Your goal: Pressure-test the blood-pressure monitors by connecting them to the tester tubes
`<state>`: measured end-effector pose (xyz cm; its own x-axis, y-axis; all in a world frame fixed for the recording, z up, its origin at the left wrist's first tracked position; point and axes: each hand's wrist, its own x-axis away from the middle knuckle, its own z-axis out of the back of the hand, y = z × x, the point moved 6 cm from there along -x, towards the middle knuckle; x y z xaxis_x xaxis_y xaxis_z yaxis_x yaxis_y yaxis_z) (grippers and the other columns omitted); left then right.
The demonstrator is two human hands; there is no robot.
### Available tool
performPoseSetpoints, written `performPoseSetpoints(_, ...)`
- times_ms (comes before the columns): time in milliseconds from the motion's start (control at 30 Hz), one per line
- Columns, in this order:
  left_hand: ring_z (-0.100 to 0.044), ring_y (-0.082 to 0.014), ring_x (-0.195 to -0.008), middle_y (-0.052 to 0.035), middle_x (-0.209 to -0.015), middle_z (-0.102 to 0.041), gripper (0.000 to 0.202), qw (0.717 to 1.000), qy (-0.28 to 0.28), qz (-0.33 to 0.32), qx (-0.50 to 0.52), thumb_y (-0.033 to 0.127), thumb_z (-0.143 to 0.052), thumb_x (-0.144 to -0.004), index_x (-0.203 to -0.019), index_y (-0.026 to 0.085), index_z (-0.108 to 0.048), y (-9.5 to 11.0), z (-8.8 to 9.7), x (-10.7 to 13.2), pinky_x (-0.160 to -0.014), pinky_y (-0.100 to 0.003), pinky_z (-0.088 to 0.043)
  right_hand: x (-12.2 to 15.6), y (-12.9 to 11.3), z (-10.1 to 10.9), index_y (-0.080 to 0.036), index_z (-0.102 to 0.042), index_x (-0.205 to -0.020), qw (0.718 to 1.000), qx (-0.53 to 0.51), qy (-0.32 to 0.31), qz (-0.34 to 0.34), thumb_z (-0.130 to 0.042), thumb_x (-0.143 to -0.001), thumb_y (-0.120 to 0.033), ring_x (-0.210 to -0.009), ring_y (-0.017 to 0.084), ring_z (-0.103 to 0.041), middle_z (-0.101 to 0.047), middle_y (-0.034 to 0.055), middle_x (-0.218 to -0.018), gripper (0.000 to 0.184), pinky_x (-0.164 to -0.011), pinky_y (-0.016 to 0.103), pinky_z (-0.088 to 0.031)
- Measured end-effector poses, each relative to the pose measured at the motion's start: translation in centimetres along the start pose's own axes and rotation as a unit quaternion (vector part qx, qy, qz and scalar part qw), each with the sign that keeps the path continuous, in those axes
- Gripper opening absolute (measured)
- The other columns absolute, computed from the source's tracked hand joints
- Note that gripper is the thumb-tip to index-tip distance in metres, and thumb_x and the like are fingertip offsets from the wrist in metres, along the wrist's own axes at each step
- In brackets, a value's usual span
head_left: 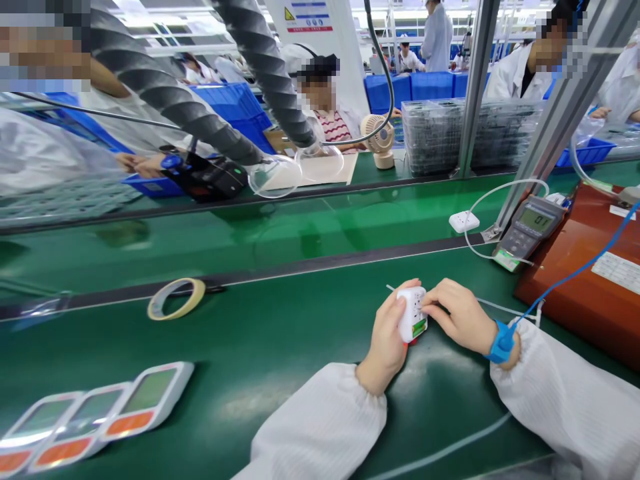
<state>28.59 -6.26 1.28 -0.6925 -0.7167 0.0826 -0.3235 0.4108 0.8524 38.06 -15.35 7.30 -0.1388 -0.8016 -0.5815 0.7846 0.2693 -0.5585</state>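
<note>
My left hand (387, 333) is wrapped round a small white plastic device (413, 313), its face with small dark holes and a green strip turned towards me. A bit of red shows beneath it. At its right edge, the thumb and fingers of my right hand (460, 313) are pinched together, touching or nearly touching the device. Whatever lies between those fingertips is too small to make out. A blue wrist strap (501, 343) with a blue cord circles my right wrist.
Several white devices with screens and orange panels (150, 397) lie at the lower left. A tape roll (176, 299) lies by the dark rail. Right: a grey meter (530, 230), white block (464, 221) and red-brown box (585, 267). Ducts (170, 87) hang over the conveyor (300, 233); co-workers sit beyond.
</note>
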Motion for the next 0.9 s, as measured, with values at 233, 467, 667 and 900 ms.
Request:
performPoseSetpoints(233,-0.061,-0.0203,-0.090,-0.0096,-0.108,-0.069,0.049,1.000,-0.002,-0.001,0.003,0.051,-0.076,-0.074,-0.109,0.016,-0.072,-0.03,-0.09,0.14,-0.077,-0.027,-0.049,-0.03,0.08,-0.22,-0.019,-0.058,-0.090,1.000,-0.005,-0.017,-0.007,-0.046,-0.103,-0.024,-0.079,0.019,-0.054,-0.064,0.0042,-0.083,0.018,-0.073,0.033,-0.045)
performPoseSetpoints(467,-0.062,-0.0209,-0.091,-0.0096,-0.109,-0.069,0.050,1.000,0.001,0.004,0.002,0.052,-0.075,-0.074,-0.109,0.016,-0.072,-0.06,-0.16,0.11,-0.076,-0.028,-0.049,0.00,0.19,-0.29,-0.020,-0.057,-0.091,1.000,-0.004,-0.029,-0.008,-0.044,-0.104,-0.026,-0.079,0.019,-0.054,-0.063,0.0039,-0.084,0.019,-0.073,0.033,-0.045)
performPoseSetpoints(667,-0.062,-0.0231,-0.096,-0.0106,-0.110,-0.070,0.049,1.000,-0.006,-0.008,-0.021,0.052,-0.073,-0.078,-0.110,0.015,-0.072,-0.17,-0.07,0.17,-0.082,-0.030,-0.048,-0.10,-0.26,-0.35,-0.020,-0.057,-0.090,1.000,0.005,-0.028,-0.008,-0.044,-0.103,-0.024,-0.079,0.019,-0.054,-0.063,0.0045,-0.084,0.019,-0.073,0.033,-0.046)
performPoseSetpoints(900,-0.062,-0.0262,-0.100,-0.0123,-0.114,-0.069,0.049,0.999,-0.009,-0.009,-0.040,0.051,-0.070,-0.080,-0.112,0.014,-0.072,-0.48,0.04,0.29,-0.084,-0.032,-0.048,-0.20,-0.66,-0.43,-0.020,-0.055,-0.088,0.999,0.025,-0.041,-0.003,-0.042,-0.103,-0.023,-0.076,0.020,-0.052,-0.061,0.0043,-0.080,0.020,-0.070,0.033,-0.045)
